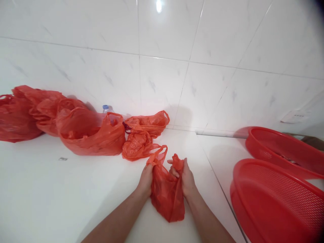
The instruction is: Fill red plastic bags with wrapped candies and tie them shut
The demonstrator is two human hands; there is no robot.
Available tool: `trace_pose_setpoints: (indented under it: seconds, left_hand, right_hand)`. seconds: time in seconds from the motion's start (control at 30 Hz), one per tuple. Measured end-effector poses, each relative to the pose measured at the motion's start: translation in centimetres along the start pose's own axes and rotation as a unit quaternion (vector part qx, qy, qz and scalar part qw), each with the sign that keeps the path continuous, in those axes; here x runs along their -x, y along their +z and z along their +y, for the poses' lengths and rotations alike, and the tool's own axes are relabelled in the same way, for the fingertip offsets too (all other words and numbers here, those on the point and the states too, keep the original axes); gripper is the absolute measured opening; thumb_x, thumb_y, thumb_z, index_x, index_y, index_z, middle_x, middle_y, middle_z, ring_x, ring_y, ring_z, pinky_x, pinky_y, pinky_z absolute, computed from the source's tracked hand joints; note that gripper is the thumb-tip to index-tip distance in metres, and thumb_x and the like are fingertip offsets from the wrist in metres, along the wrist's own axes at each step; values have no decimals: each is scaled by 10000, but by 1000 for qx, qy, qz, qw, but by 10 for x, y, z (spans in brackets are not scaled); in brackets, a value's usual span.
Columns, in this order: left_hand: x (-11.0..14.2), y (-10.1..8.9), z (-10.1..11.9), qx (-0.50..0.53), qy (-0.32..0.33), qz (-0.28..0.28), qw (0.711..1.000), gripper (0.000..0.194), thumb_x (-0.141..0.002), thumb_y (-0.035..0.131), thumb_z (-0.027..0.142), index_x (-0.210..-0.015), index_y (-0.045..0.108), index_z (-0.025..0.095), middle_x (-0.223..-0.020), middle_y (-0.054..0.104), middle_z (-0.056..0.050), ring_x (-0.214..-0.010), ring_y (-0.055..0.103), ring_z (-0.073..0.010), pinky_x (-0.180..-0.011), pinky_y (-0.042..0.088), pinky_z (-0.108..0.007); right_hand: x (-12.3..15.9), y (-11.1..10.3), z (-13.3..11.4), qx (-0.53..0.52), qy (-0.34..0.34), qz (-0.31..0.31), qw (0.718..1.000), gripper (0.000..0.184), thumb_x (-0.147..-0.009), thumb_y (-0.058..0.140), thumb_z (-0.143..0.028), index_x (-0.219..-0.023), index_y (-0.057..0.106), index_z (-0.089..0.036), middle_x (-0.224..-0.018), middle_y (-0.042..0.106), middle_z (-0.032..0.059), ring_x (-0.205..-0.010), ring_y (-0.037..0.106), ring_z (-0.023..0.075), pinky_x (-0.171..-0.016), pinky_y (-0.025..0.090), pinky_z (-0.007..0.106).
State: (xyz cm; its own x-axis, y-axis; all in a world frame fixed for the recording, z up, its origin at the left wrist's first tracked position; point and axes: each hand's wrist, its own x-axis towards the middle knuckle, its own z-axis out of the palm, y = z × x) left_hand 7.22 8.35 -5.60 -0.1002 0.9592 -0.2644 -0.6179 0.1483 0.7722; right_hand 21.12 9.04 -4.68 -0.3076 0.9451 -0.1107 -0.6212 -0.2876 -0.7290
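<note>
Between my two hands is a red plastic bag (167, 197), its lower part hanging toward me over the white table. My left hand (146, 180) grips its left edge below one handle loop, which stands up. On the other side, my right hand (186, 177) clasps the bunched right handle, with some fingers showing inside the fold. Just beyond my left hand lies a crumpled red bag (138, 146), and behind that another flattened red bag (149, 123). I cannot see anything inside the bag I hold.
Farther left, a large open red bag (93, 141) holds red plastic, with more full red bags (20, 118) past it. A blue-capped bottle (105, 108) stands by the tiled wall. Two red plastic baskets (268, 165) sit at the right, beyond a table seam.
</note>
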Motion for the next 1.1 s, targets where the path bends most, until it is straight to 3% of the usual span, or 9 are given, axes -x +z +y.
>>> trace_pose_setpoints:
  seconds: [0.1,0.23,0.33,0.4,0.53,0.67,0.8,0.93,1.1]
  left_hand:
    - [-1,-3,-1,-7,-9,-22,1000,218,-721,620,359,-783,583,154,-653,610,-20,-524,542,-129,-524,451,-261]
    - [0,-3,1,-25,0,-37,999,230,-708,646,371,-678,536,171,-552,540,30,-477,503,-103,-485,427,-239]
    - [2,2,3,-41,6,-54,998,226,-696,671,352,-679,547,164,-543,545,40,-476,510,-94,-477,422,-220]
    - [3,7,2,-59,2,-80,995,225,-681,693,340,-706,573,150,-578,599,9,-495,553,-119,-491,444,-238]
    - [5,15,-4,-83,-6,-133,988,272,-620,752,300,-730,557,146,-532,609,-7,-452,564,-146,-477,452,-264]
    - [12,14,-2,-101,26,-179,978,298,-723,686,312,-933,522,178,-696,665,-18,-602,628,-152,-633,497,-291]
    - [19,10,5,-140,36,-238,960,650,-699,716,244,-1260,388,231,-1009,667,-68,-871,649,-190,-830,484,-333]
    - [18,6,6,-162,47,-195,966,575,-787,622,390,-1301,418,230,-1196,601,-95,-1070,586,-227,-929,445,-347]
    - [15,7,5,-179,-2,-128,976,406,-826,522,486,-1089,589,184,-884,700,-73,-778,654,-206,-746,506,-329]
  right_hand:
    - [-1,-2,-1,25,-2,25,999,481,-770,645,-462,-1174,590,-206,-499,304,-88,-457,257,60,-456,256,189]
    - [2,3,-3,86,-1,-72,994,674,-715,720,-385,-1316,464,-220,-473,342,-106,-441,218,47,-436,186,183]
    - [4,10,-1,134,5,-127,983,667,-690,740,-388,-1285,486,-224,-490,414,-96,-428,252,41,-430,174,186]
    - [3,12,3,160,5,-131,978,518,-662,761,-369,-1122,595,-197,-540,486,-67,-442,328,42,-438,218,187]
    - [-5,6,12,180,-7,-13,984,282,-664,746,-397,-733,628,-151,-466,459,-62,-418,386,55,-436,272,199]
    - [-13,-3,14,159,-17,53,986,313,-720,664,-472,-656,566,-182,-387,336,-100,-361,359,64,-418,282,209]
    - [-15,-3,13,156,-27,62,985,287,-727,662,-453,-678,566,-187,-413,386,-90,-376,367,70,-417,286,215]
    - [-8,1,14,163,-31,51,985,224,-729,679,-393,-751,598,-186,-444,442,-76,-408,393,81,-438,303,219]
    - [0,-1,9,56,6,-8,998,281,-760,627,-475,-842,614,-207,-491,470,-59,-463,438,102,-522,376,242]
